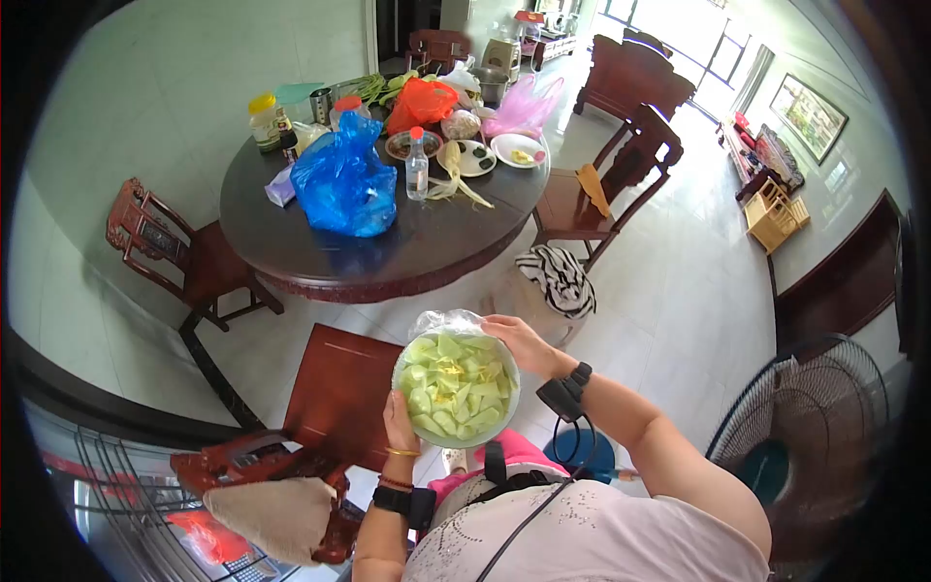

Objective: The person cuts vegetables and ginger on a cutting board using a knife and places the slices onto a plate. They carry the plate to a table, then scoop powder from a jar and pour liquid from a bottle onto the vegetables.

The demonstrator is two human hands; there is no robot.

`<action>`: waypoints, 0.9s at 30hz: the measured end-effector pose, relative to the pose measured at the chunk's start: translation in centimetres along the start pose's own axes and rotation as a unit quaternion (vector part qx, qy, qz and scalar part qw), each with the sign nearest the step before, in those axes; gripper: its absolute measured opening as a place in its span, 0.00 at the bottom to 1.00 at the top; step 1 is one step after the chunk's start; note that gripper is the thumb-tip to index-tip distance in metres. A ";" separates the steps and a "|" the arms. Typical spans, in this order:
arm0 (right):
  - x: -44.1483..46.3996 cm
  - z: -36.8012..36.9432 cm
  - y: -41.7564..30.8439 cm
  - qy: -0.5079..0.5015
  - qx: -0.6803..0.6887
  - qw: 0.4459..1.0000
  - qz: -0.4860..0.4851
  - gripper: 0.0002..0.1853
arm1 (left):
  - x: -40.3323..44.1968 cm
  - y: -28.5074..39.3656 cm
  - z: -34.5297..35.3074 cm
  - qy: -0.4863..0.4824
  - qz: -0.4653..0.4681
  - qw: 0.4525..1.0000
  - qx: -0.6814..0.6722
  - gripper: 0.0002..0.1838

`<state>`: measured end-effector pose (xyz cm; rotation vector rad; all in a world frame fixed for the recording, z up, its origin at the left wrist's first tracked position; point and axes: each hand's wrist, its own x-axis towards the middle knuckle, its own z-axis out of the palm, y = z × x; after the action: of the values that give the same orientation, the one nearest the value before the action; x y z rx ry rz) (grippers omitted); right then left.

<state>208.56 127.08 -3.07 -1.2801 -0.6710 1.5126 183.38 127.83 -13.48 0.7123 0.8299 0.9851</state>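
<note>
A round pale bowl full of light green vegetable slices is held in front of my body, above the floor. Small yellow bits lie on top of the slices. My left hand grips the bowl's lower left side, thumb up along the rim. At its upper right edge is my right hand, closed on the rim beside crumpled clear plastic film. The film bunches at the bowl's far edge; whether my right fingers also pinch it I cannot tell. Most of the fingers under the bowl are hidden.
Ahead stands a round dark table bearing a blue plastic bag, a clear bottle, plates, a corn cob and jars. Wooden chairs surround it. A seat is close on my left, a fan on my right, a blue bucket below.
</note>
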 end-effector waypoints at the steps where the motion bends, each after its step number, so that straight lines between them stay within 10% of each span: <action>1: 2.1 -0.9 -0.1 -0.030 -0.007 0.999 -0.005 0.15 | 1.4 0.0 0.4 0.017 0.007 1.000 0.010 0.23; 27: 40.1 -14.7 -5.5 -0.142 -0.162 0.971 0.101 0.15 | 29.5 -3.4 10.9 0.262 -0.058 0.962 -0.045 0.26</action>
<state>226.73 163.24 -17.87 -1.4203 -1.0330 1.8297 203.26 151.87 -18.77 0.3168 1.2637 1.1132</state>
